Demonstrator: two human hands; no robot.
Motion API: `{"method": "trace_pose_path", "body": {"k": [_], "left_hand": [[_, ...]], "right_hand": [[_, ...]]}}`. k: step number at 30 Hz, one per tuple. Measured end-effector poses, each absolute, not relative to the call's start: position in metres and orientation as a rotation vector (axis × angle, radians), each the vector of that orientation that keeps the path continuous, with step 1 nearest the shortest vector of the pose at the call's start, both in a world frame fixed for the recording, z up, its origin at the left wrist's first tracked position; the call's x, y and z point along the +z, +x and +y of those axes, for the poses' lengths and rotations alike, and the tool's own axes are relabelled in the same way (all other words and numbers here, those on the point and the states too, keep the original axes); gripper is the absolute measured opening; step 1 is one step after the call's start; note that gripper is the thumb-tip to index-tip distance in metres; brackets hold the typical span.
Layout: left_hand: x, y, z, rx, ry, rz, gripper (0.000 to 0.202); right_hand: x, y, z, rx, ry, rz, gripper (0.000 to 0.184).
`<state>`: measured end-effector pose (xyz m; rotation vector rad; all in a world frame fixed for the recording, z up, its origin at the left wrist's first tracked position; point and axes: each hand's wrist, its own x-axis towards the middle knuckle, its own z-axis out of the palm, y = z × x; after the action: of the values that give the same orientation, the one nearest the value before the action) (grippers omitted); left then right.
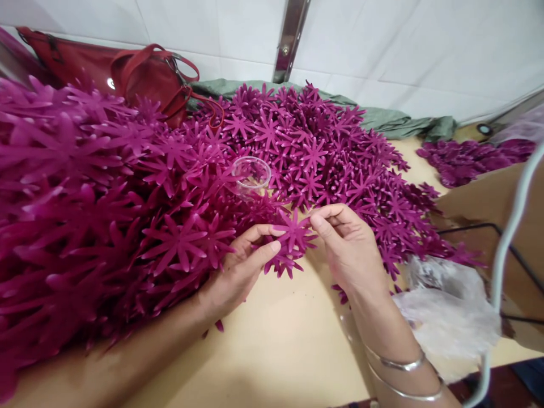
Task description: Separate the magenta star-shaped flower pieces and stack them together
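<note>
Over the table, my left hand (pixel 240 266) pinches a magenta star-shaped artificial flower piece (pixel 292 231) between thumb and forefinger. More of the same pieces show just below it, seemingly in the same hand. My right hand (pixel 351 243) is closed in a pinch at the tip of that flower's right-hand petal. A large heap of matching flower pieces (pixel 178 243) spreads to the left of my hands, and another part of the heap (pixel 297 139) lies behind them. A clear plastic cup (pixel 251 173) stands among the flowers just beyond my fingers.
A red handbag (pixel 148 79) rests behind the heap at the left, near the white wall. Green cloth (pixel 391 120) runs along the table's back. To the right are a crumpled clear plastic bag (pixel 450 311), a brown carton (pixel 480 198) and a curved pale tube (pixel 508 238).
</note>
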<state>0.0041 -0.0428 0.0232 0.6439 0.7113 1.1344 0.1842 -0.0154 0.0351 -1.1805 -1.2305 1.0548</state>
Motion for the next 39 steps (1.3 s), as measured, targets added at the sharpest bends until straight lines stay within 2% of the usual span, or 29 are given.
{"method": "trace_pose_path", "body": {"k": [7, 11, 16, 23, 27, 30, 39], "left_hand": [[0.013, 0.002, -0.043, 1.127, 0.811, 0.818, 0.016], [0.016, 0.002, -0.043, 1.138, 0.756, 0.815, 0.017], [0.024, 0.002, -0.044, 1.142, 0.617, 0.757, 0.021], [0.017, 0.005, -0.042, 1.172, 0.626, 0.764, 0.028], [0.021, 0.003, -0.042, 1.147, 0.546, 0.73, 0.029], [0.024, 0.001, -0.042, 1.134, 0.509, 0.689, 0.027], [0.014, 0.0, -0.041, 1.118, 0.572, 0.671, 0.042]], "right_hand": [[0.043, 0.18, -0.019, 1.213, -1.157, -1.303, 0.032], [0.039, 0.181, -0.015, 1.203, -1.162, -1.129, 0.025], [0.037, 0.186, -0.012, 1.075, -1.207, -1.057, 0.027], [0.042, 0.186, -0.017, 1.186, -1.197, -1.412, 0.037], [0.039, 0.188, -0.014, 1.177, -1.217, -1.23, 0.024], [0.036, 0.191, -0.011, 1.084, -1.228, -1.129, 0.023], [0.032, 0.185, -0.015, 0.904, -1.215, -1.69, 0.014]]}}
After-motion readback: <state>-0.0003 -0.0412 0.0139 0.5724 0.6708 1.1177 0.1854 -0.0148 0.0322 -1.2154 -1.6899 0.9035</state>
